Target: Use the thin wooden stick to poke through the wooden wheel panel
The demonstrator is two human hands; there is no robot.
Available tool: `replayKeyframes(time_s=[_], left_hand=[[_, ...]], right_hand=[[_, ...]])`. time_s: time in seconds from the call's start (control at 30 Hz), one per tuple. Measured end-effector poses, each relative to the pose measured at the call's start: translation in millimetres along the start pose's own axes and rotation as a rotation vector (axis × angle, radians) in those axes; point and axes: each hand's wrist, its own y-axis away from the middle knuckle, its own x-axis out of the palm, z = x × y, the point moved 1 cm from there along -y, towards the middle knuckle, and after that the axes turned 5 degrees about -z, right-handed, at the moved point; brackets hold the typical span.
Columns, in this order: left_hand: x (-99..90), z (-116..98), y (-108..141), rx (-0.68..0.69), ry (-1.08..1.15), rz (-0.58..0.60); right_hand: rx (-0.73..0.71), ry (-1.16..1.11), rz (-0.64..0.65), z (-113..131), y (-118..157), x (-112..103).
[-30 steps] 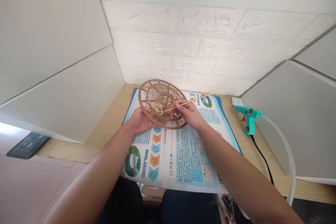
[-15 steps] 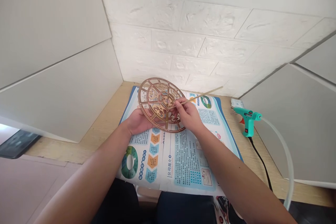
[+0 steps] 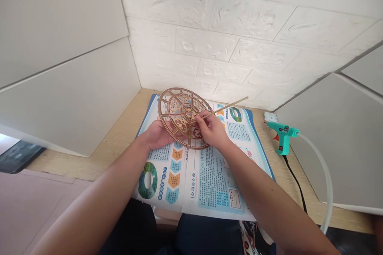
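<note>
A bench (image 3: 119, 139) of pale wood was recorded, set between white cabinet panels (image 3: 60, 67) and a wall faced with brick-patterned panelling (image 3: 209, 48). A printed brochure sheet (image 3: 209, 183) was found spread across the bench, a placement judged to shield the wood from the work. Beyond the right edge of the sheet, a teal hot glue gun (image 3: 283, 137) had been stood on the bare bench, apparently to keep it clear of the hands. Its black power cord (image 3: 295, 183) was led toward the near edge of the bench, and a clear plastic tube (image 3: 324, 167) was seen arcing past it. A small white packet (image 3: 271, 116) was noted behind the gun. An openwork wooden disc (image 3: 167, 105) was held above the far half of the sheet, tilted with its face turned upward, seemingly so that its inner fretwork could be reached. The disc was borne on the left hand (image 3: 157, 135), which was open with the palm upward beneath it, the fingers being hidden behind the disc. The right hand (image 3: 212, 129) was closed in a pinch on a thin wooden stick (image 3: 230, 105), whose long end projected toward the wall. The short end was brought in over the centre of the disc, though contact could not be confirmed.
</note>
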Motion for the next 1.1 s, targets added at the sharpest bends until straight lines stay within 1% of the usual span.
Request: replayKeyframes(time_s=[0.1,0.2,0.27,0.33,0.4,0.47,0.6,0.73,0.83,0.93,1.03,1.1], left_hand=[[2.8,-0.7,0.4,0.007,-0.001,-0.023],[4.3,-3.0,0.9,0.001,0.017,-0.031],[2.3,-4.7,1.0,-0.028,0.037,-0.037],[-2.0,-6.2,0.5,-0.051,0.061,-0.058],[-7.2,-7.0,-0.3,-0.062,0.081,-0.082],[-11.7,-7.0,-1.5,-0.075,0.087,-0.107],[-14.2,-7.4,-3.3,-0.099,0.075,-0.149],[-7.4,-10.5,-3.9,-0.087,0.042,-0.093],[-3.3,-12.1,-3.4,-0.064,0.040,-0.073],[-3.6,-11.5,-3.0,-0.065,0.046,-0.089],[-6.2,-10.4,-2.7,-0.065,0.048,-0.096],[-7.5,-10.2,-2.8,-0.059,0.052,-0.074]], right_hand=[[-0.029,0.038,0.023,-0.8,-0.6,3.5],[0.030,0.012,0.014,-4.8,-1.0,4.8],[0.075,-0.083,-0.017,-7.1,-1.5,3.1],[0.090,-0.223,-0.036,-7.7,-1.8,0.0],[0.085,-0.328,-0.026,-6.2,-1.3,-2.8],[0.080,-0.349,0.009,-3.1,0.5,-3.5],[0.041,-0.295,0.113,2.5,6.1,1.5],[-0.015,-0.233,0.165,1.0,9.0,5.5],[-0.064,-0.153,0.153,-1.9,9.3,5.5],[-0.119,-0.062,0.140,-2.3,9.8,5.4],[-0.128,0.000,0.146,-0.1,11.1,6.3],[-0.131,0.010,0.137,2.1,11.9,7.3]])
